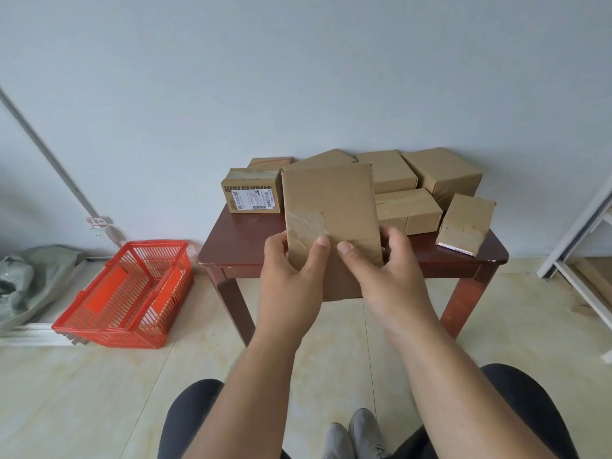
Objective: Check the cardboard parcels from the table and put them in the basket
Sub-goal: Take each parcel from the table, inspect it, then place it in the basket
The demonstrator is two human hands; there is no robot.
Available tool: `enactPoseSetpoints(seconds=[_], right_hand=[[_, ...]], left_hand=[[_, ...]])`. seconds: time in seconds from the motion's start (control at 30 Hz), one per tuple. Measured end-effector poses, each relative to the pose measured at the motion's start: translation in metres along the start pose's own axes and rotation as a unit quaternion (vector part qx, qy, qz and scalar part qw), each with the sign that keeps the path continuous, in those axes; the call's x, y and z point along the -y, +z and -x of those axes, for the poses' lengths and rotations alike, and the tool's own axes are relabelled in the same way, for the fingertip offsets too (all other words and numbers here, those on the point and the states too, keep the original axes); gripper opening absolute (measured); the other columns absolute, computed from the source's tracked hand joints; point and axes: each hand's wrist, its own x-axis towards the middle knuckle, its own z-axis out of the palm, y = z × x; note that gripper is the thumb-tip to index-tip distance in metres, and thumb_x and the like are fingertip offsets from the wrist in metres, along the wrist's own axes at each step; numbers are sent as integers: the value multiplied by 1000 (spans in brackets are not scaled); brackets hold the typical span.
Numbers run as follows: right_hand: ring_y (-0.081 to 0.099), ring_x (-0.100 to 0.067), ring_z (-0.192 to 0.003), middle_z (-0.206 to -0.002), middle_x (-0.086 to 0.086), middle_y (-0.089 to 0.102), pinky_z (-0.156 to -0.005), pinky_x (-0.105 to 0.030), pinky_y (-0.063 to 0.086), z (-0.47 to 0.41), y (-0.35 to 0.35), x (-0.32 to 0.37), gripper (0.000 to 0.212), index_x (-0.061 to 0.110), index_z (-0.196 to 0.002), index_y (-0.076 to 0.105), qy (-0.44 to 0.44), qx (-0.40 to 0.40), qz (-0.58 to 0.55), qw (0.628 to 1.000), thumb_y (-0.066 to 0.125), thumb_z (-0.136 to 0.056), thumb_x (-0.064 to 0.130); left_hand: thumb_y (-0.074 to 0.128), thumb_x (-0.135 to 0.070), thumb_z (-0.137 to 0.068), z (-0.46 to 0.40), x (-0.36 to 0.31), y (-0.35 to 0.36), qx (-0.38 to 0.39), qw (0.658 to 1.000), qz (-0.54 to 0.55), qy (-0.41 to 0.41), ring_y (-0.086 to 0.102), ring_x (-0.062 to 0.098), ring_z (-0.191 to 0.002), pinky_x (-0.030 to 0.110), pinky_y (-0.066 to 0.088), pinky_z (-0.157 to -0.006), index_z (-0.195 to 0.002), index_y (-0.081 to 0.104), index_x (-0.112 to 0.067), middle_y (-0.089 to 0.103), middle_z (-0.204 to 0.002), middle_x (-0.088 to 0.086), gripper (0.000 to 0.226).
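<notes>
Flat parcel [329, 207] up off table [251, 240], left hand [291, 276] and right hand [387, 276] pinching its near end | basket [126, 293] far left on floor | risk: thumb-only grip, could slip mid-swing

Both hands grip one flat cardboard parcel [329, 207] upright above the table [245, 240]: left hand [291, 276], right hand [384, 273], thumbs on its near face. Red basket [126, 293] on floor, left of table.

Brown table [251, 236]: cardboard parcels [409, 210] clustered at rear, perhaps six.
</notes>
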Motion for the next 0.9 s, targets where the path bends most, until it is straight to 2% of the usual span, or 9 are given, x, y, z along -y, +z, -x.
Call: enactPoseSetpoints(seconds=[0.13,0.33,0.43,0.5,0.6,0.67,0.77,0.83,0.9], right_hand=[[72,1,-98,-115,12,74,-86,-29,59,-10,0,2,48,29,-127,61,15,11,18,1000,86,-86,34],[70,9,-86,-109,14,74,-72,-20,52,-26,-1,1,44,27,-121,62,41,8,32,999,84,-86,42],[67,12,-80,-107,14,72,-60,-10,49,-34,1,-4,48,25,-121,62,41,-5,44,998,85,-85,46],[66,13,-77,-106,14,72,-54,-5,45,-37,2,-6,50,24,-121,62,43,-17,47,998,85,-84,48],[64,16,-80,-108,16,70,-55,-3,43,-39,4,-7,56,24,-127,60,36,-16,55,998,85,-84,50],[65,15,-89,-115,18,69,-65,-5,47,-36,4,-8,60,28,-135,57,21,-4,71,997,84,-85,49],[70,1,-104,-119,15,72,-81,-21,56,-31,6,-13,53,37,-134,63,14,20,86,996,82,-87,50],[71,-5,-104,-122,11,71,-83,-29,58,-28,7,-15,53,38,-129,64,27,17,89,996,82,-83,57],[70,-4,-100,-117,12,71,-81,-31,57,-28,8,-13,50,34,-123,65,42,2,83,996,83,-83,57]], left_hand=[[70,-47,-97,-10,-3,2,-12,1000,-7,-21,62,-18,-79,5,46,-57,-119,56,-22,68,-105,-12,36],[68,-50,-98,-22,3,6,-7,999,-31,-29,62,-17,-79,5,45,-57,-118,56,-22,67,-104,-14,37],[70,-47,-98,-25,8,7,8,998,-50,-36,65,-9,-88,6,47,-61,-123,52,-23,66,-108,-15,39],[74,-42,-96,-26,9,5,24,997,-53,-43,64,-13,-88,5,49,-64,-126,50,-24,65,-112,-16,42],[77,-38,-94,-25,9,4,37,998,-33,-36,64,-13,-101,10,55,-81,-142,48,-24,66,-124,-17,57],[76,-40,-95,-24,8,3,31,999,-22,-34,65,-6,-112,21,58,-93,-149,48,-31,68,-127,-17,61],[72,-45,-96,-26,7,3,10,999,-35,-22,67,1,-110,26,57,-90,-111,64,-50,72,-115,-16,17],[71,-49,-96,-26,6,2,3,999,-38,-22,67,-2,-104,21,56,-83,-101,62,-49,71,-115,-15,10],[71,-47,-97,-24,9,3,4,999,-35,-21,67,-8,-95,13,54,-73,-103,61,-45,70,-113,-16,13]])
